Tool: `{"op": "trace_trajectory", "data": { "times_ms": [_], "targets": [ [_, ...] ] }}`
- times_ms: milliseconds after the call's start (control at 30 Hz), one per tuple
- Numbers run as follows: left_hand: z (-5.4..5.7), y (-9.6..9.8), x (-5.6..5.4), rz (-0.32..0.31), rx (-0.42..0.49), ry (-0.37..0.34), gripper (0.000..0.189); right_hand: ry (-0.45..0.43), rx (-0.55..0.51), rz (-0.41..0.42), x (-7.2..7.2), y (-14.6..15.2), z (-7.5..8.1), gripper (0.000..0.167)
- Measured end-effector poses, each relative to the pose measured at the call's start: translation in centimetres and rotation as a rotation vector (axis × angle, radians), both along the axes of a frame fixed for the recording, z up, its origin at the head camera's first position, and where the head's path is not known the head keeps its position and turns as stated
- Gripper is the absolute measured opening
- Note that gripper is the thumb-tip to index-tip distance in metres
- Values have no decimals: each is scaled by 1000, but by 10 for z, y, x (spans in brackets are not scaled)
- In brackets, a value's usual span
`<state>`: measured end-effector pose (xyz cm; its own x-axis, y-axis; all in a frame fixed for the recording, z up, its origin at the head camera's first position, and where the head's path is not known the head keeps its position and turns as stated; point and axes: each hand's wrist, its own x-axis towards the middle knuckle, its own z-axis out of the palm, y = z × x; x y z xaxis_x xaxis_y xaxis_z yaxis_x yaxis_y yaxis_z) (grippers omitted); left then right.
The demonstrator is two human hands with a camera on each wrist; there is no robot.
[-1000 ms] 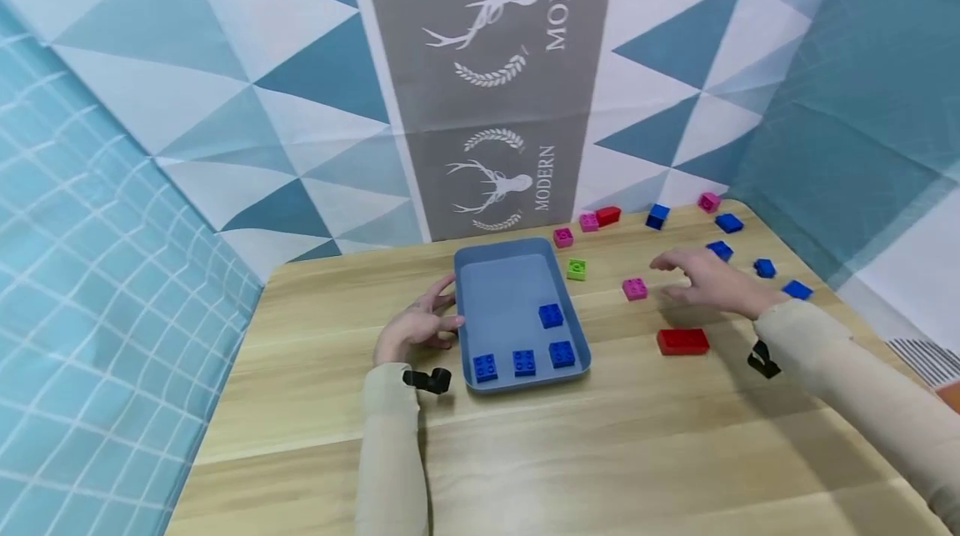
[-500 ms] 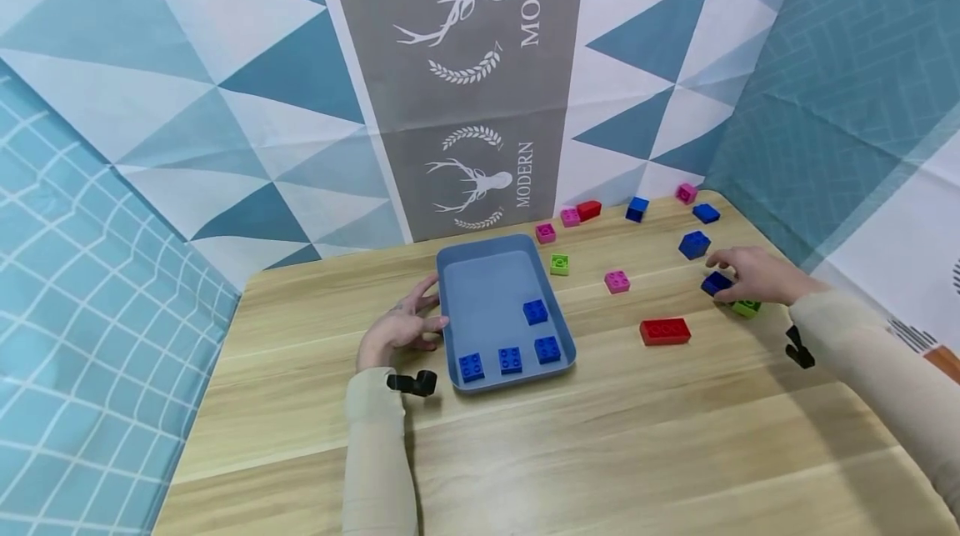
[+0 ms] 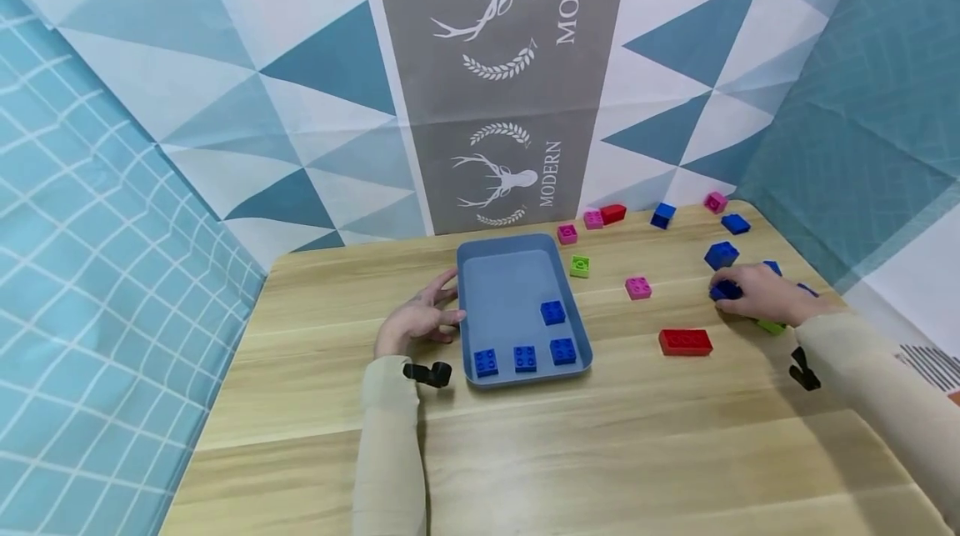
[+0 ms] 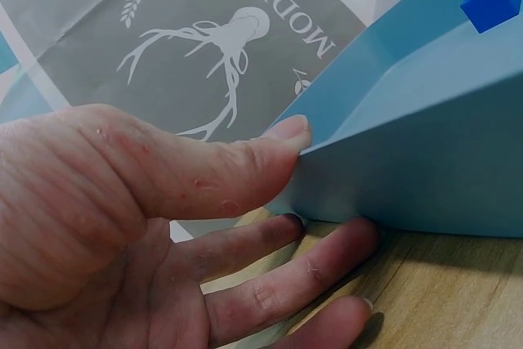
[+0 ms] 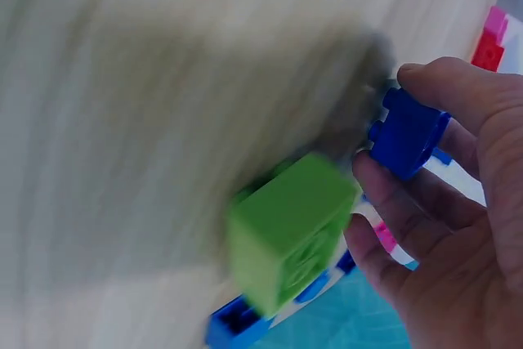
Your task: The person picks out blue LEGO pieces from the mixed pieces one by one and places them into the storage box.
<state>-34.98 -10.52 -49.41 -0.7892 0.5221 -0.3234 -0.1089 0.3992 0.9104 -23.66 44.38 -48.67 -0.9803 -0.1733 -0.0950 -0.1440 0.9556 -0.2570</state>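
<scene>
Pinching a blue block (image 3: 725, 291), frame right, the previously empty right hand (image 3: 763, 294) apparently secures it; spread left hand (image 3: 422, 321) touches tray (image 3: 498, 290).

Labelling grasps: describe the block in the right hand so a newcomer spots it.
Find the tray on the wooden table, then look right to the right hand. Beside a green block, its fingers pinch a blue block; being held sets it apart from the other blue blocks.
</scene>
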Motion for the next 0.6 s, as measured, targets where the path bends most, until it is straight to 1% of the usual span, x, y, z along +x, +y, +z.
{"op": "trace_trajectory", "data": {
  "times_ms": [100, 167, 300, 433, 600],
  "targets": [
    [1, 0, 0, 2, 4, -4, 89, 8, -12, -3, -3, -12, 4, 33],
    [0, -1, 1, 2, 4, -6, 89, 18, -16, 3, -5, -23, 5, 35],
    [-1, -4, 2, 1, -1, 5, 89, 40, -33, 47, -10, -47, 11, 35],
    [-2, -5, 1, -4, -6, 5, 89, 74, -35, 110, -15, -69, 19, 35],
    [-2, -3, -1, -11, -1, 6, 88, 98, -38, 138, -19, -91, 27, 35]
  ]
}}
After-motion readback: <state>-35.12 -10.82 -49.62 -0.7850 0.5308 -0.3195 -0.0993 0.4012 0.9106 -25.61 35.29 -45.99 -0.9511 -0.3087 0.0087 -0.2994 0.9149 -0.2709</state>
